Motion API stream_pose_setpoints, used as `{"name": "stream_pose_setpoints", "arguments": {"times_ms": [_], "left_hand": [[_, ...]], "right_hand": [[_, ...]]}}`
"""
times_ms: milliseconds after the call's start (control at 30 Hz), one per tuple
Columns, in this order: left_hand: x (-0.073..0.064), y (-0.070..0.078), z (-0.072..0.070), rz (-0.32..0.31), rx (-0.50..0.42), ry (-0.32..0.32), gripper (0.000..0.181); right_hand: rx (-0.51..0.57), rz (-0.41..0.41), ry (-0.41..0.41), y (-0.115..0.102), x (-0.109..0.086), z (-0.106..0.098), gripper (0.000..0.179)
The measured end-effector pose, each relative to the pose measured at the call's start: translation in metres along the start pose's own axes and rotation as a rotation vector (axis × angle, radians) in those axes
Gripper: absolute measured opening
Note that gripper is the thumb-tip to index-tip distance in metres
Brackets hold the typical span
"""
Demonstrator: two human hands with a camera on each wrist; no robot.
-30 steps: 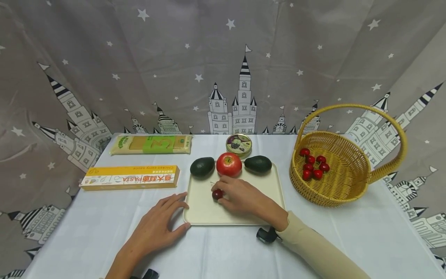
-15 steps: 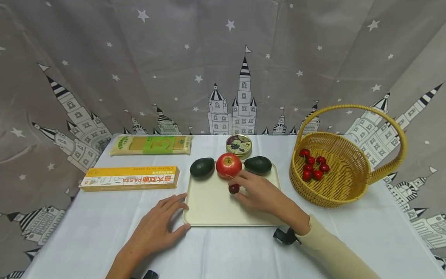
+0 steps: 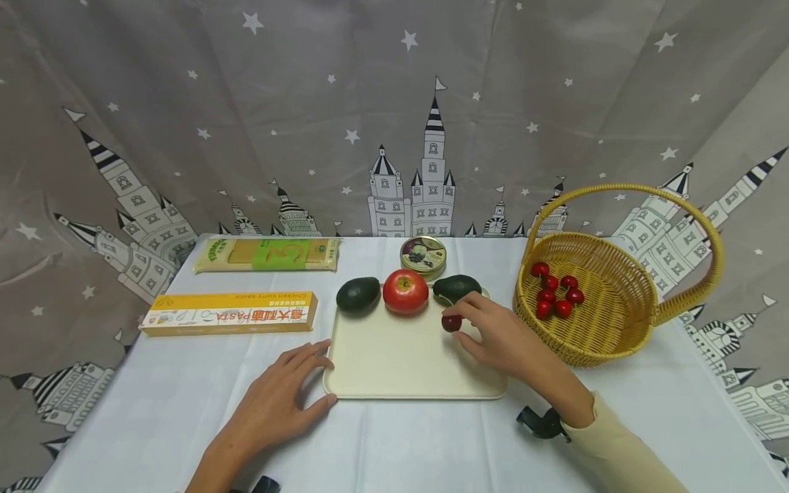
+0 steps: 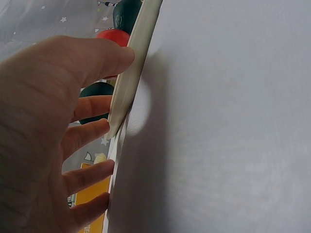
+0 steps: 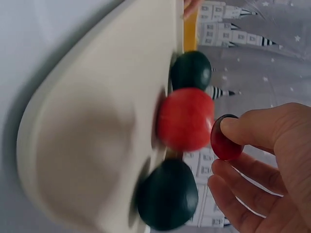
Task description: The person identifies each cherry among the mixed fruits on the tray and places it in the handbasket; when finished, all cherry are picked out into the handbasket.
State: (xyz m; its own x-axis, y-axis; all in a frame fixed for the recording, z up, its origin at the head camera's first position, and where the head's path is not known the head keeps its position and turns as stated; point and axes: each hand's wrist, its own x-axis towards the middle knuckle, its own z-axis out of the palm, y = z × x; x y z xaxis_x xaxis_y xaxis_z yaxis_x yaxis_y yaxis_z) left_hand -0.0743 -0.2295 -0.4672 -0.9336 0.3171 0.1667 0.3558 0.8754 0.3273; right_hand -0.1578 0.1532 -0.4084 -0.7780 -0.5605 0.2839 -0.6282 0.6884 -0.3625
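Note:
A dark red cherry (image 3: 452, 323) is pinched between the thumb and fingers of my right hand (image 3: 502, 339), above the right part of the cream tray (image 3: 394, 370). The right wrist view shows the same cherry (image 5: 227, 141) held clear of the tray surface. My left hand (image 3: 280, 390) lies at the tray's left edge, fingers spread and relaxed, with fingertips touching the rim. Along the tray's far side sit an avocado (image 3: 358, 296), a red round fruit like a pomegranate or apple (image 3: 405, 292) and a second avocado (image 3: 456, 288), just behind the cherry.
A wicker basket (image 3: 592, 349) with a tall handle stands right of the tray, several red cherries (image 3: 555, 294) inside. A round tin (image 3: 422, 255) is behind the tray. A pasta box (image 3: 228, 315) and a green-labelled noodle packet (image 3: 268, 255) lie at the left.
My right hand has carried the cherry rightward and slightly away from me, from the tray's middle toward the basket side. The left hand has stayed where it was.

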Motion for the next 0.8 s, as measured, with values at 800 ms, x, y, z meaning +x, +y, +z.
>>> {"name": "stream_pose_setpoints", "arguments": {"times_ms": [800], "left_hand": [[-0.001,0.0,-0.001,0.016,-0.002,0.018,0.042]], "right_hand": [[-0.066,0.109,0.19,0.05,-0.036,-0.042,0.037]]}}
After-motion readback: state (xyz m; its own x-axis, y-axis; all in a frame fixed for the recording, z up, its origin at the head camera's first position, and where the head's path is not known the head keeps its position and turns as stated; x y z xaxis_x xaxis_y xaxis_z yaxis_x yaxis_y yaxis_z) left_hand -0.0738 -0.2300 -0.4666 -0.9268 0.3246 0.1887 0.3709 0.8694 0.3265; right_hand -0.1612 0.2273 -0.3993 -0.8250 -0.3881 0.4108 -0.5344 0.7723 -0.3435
